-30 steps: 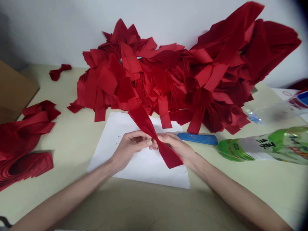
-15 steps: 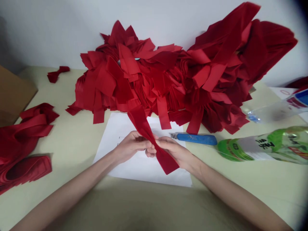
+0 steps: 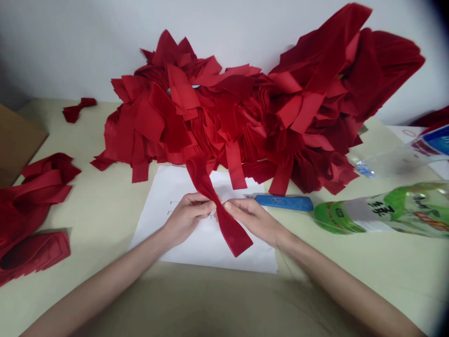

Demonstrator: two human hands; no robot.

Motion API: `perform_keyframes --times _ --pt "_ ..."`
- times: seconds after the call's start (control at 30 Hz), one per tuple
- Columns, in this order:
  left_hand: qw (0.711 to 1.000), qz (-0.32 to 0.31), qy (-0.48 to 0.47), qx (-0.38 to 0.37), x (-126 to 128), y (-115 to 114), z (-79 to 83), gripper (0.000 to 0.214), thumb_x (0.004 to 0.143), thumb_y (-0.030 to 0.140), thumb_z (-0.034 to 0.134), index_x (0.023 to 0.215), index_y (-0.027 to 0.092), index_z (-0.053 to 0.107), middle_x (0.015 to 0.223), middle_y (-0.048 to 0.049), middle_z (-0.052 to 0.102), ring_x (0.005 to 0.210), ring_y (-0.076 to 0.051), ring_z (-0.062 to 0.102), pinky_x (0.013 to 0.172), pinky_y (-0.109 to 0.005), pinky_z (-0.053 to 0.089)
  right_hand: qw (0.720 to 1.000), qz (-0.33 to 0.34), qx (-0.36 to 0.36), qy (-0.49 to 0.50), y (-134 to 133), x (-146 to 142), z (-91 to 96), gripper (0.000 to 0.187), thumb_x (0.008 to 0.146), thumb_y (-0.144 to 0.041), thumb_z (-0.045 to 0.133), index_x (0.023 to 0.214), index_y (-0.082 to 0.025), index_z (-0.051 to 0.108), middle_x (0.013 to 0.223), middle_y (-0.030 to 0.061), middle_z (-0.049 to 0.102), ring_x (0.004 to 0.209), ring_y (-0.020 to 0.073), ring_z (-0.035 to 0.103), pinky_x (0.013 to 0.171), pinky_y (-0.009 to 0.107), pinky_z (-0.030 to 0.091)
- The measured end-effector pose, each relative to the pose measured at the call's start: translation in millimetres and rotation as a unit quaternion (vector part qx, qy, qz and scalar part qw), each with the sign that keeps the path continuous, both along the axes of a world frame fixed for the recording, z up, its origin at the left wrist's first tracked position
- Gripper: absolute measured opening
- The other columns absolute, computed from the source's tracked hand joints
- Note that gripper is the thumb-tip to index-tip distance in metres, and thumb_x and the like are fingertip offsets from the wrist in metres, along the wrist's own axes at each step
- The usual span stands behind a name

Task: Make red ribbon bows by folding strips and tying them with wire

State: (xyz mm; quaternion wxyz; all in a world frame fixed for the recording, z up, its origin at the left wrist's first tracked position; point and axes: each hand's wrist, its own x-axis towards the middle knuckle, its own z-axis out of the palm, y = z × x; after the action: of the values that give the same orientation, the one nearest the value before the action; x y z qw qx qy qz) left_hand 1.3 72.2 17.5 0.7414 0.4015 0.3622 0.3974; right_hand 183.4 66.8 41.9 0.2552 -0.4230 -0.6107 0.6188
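Left hand (image 3: 185, 215): fingers closed, pinching the red strip (image 3: 234, 232) at its waist.
Right hand (image 3: 252, 220): closed on the same pinch from the other side, likely to keep the gather tight.
Strip: slanted above the white sheet (image 3: 159, 196), ends fanning free.
Behind: red pile (image 3: 245, 107), within reach.

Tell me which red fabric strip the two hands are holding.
The red fabric strip pinched at its middle between the left hand and right hand, over the white paper sheet. The others lie in the big red pile behind.
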Motion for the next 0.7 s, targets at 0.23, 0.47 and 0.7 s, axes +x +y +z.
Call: perform_keyframes --times 0.23,0.47,0.7 --pt "0.999 -0.026 -0.025 -0.022 -4.2 -0.4 -7.3 0.031 0.070 0.033 0.070 0.051 0.016 0.052 0.064 0.0014 0.046 0.051 -0.007 0.028 0.051 -0.027 0.029 0.850 -0.068 0.354 -0.385 16.6 76.4 23.4 0.022 0.088 -0.022 0.044 0.093 -0.020 0.065 0.100 0.0063 0.066 0.088 0.0200 0.061 0.077 0.034 0.047" --pt "0.995 -0.032 -0.071 -0.061 -1.5 -2.6 -8.6 0.022 0.066 0.026 0.074 0.054 0.016 0.058 0.071 -0.0002 0.051 0.054 -0.007 0.032 0.050 -0.025 0.029 0.736 -0.044 0.305 -0.603 -8.4 105.5 18.2 0.015 0.078 -0.035 0.059 0.080 -0.020 0.059 0.078 0.0080 0.063 0.065 0.0264 0.061 0.048 0.030 0.035" --pt "0.994 -0.033 -0.071 -0.079 -2.0 -2.5 -9.5 0.024 0.065 0.025 0.074 0.052 0.016 0.056 0.072 -0.0013 0.051 0.062 -0.010 0.041 0.055 -0.026 0.036 0.648 -0.080 0.316 -0.688 -27.8 111.0 4.6 0.009 0.081 -0.016 0.048 0.074 -0.021 0.046 0.064 0.0120 0.061 0.051 0.0276 0.057 0.041 0.028 0.018"
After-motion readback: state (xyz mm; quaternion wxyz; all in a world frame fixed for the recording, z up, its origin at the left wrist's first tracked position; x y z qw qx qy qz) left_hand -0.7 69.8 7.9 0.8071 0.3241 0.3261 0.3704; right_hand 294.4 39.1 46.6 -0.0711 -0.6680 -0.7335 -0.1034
